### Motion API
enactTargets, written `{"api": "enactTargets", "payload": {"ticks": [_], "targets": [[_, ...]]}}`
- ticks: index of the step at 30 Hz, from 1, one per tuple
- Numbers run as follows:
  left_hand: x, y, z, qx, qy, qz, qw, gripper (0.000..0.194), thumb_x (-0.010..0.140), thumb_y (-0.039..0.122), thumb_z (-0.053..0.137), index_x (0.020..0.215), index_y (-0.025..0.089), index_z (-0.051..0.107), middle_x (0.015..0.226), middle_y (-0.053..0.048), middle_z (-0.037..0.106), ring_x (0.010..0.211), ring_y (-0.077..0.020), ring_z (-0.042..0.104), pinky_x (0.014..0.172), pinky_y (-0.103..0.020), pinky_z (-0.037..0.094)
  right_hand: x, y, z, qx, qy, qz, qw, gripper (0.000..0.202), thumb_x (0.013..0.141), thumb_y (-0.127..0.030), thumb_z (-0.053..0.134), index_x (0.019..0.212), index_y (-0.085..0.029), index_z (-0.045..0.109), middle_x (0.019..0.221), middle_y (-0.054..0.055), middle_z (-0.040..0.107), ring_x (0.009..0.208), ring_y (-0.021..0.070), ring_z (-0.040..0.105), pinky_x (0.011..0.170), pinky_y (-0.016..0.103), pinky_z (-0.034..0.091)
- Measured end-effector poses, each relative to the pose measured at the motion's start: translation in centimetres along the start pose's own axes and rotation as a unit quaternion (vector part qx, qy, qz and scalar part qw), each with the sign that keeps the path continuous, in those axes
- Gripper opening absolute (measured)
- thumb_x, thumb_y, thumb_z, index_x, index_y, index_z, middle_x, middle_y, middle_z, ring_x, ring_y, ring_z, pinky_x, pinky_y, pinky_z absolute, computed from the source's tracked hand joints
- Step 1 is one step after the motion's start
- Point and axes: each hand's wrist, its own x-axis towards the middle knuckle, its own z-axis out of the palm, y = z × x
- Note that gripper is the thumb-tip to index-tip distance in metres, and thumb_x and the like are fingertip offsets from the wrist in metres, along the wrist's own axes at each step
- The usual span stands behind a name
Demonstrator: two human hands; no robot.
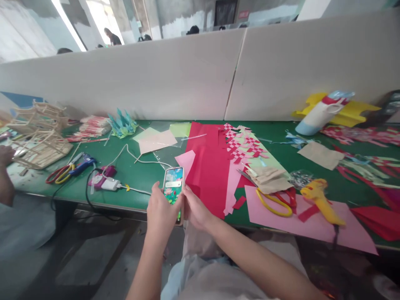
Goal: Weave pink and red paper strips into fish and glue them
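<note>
A smartphone (pixel 173 183) with a lit, colourful screen is held upright between both hands at the table's front edge. My left hand (pixel 163 206) wraps round its left side and lower part, with the thumb over the screen. On the other side, my right hand (pixel 195 208) grips the phone's right edge; its fingers behind are partly hidden. A white cable (pixel 140 191) runs from a charger plug (pixel 111 183) in a purple power strip (pixel 99 179) toward the phone. Red paper sheets (pixel 206 166) lie just beyond the right hand.
Woven pink-and-red paper strips (pixel 239 143), yellow-handled scissors (pixel 275 204) and a yellow glue gun (pixel 321 202) lie right. Left are a blue glue gun (pixel 83 163), more scissors (pixel 61 173) and wooden stick models (pixel 39 146). A white partition (pixel 150 79) stands behind; another person's arm (pixel 6 175) is far left.
</note>
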Motion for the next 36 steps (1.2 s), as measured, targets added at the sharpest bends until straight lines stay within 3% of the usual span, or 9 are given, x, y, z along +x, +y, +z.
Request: {"api": "enactTargets", "payload": {"ticks": [4,8,14,18,22,26,36], "targets": [[-2.1,-0.6,0.6,-0.11,-0.018,0.018,0.994,0.066,0.087,0.047,0.047,0.139,0.01,0.03,0.123,-0.02,0.058,0.112,-0.0317,0.058,0.087,-0.047,0.049,-2.1,-1.9,-0.4,0.05,0.017,0.026,0.998,0.052,0.067,-0.02,0.066,0.117,-0.025,0.052,0.106,0.002,0.069,0.097,0.0217,0.066,0.081,0.034,0.052],[-3.3,-1.6,1.0,-0.217,-0.058,0.023,0.974,0.056,0.089,0.044,0.046,0.137,0.017,0.036,0.127,-0.017,0.056,0.108,-0.0253,0.06,0.086,-0.041,0.051,-3.8,-3.0,-1.2,0.033,0.055,0.031,0.997,0.065,0.054,-0.002,0.061,0.114,-0.023,0.054,0.105,0.001,0.071,0.095,0.0239,0.067,0.081,0.037,0.053],[-5.0,-1.8,1.9,-0.323,-0.152,0.009,0.934,0.045,0.092,0.045,0.043,0.127,0.019,0.053,0.131,-0.011,0.058,0.123,-0.0245,0.052,0.102,-0.039,0.043,-5.1,-3.0,-1.7,0.09,0.149,-0.015,0.985,0.039,0.075,-0.027,0.064,0.112,-0.022,0.056,0.099,0.004,0.073,0.094,0.0243,0.068,0.082,0.039,0.053],[-5.9,-1.2,2.4,-0.347,-0.193,0.031,0.917,0.045,0.092,0.04,0.043,0.133,0.022,0.05,0.136,-0.008,0.055,0.128,-0.0244,0.048,0.105,-0.038,0.04,-5.7,-3.4,-1.9,0.087,0.153,-0.026,0.984,0.044,0.067,-0.019,0.066,0.11,-0.022,0.057,0.099,0.002,0.073,0.094,0.0245,0.068,0.083,0.039,0.053],[-6.4,-0.8,2.6,-0.343,-0.193,0.092,0.915,0.051,0.093,0.035,0.043,0.143,0.025,0.036,0.144,-0.007,0.045,0.136,-0.0225,0.038,0.11,-0.039,0.034,-6.3,-3.8,-1.9,0.043,0.132,-0.04,0.989,0.046,0.064,-0.015,0.07,0.108,-0.022,0.057,0.103,0.002,0.072,0.096,0.0234,0.067,0.087,0.038,0.051],[-6.7,-0.2,2.3,-0.313,-0.178,0.128,0.924,0.053,0.092,0.031,0.045,0.144,0.026,0.032,0.142,-0.008,0.046,0.134,-0.0226,0.04,0.108,-0.039,0.037,-6.6,-4.0,-1.8,0.009,0.133,-0.053,0.99,0.047,0.065,-0.016,0.072,0.109,-0.023,0.057,0.107,0.002,0.071,0.097,0.0221,0.067,0.09,0.038,0.05],[-6.9,0.4,2.0,-0.286,-0.17,0.137,0.933,0.055,0.09,0.031,0.048,0.142,0.024,0.033,0.139,-0.011,0.048,0.129,-0.0245,0.046,0.105,-0.039,0.04,-6.6,-3.8,-2.0,0.009,0.131,-0.063,0.989,0.044,0.068,-0.017,0.07,0.11,-0.023,0.057,0.107,0.003,0.07,0.099,0.0226,0.065,0.093,0.04,0.049]]}}
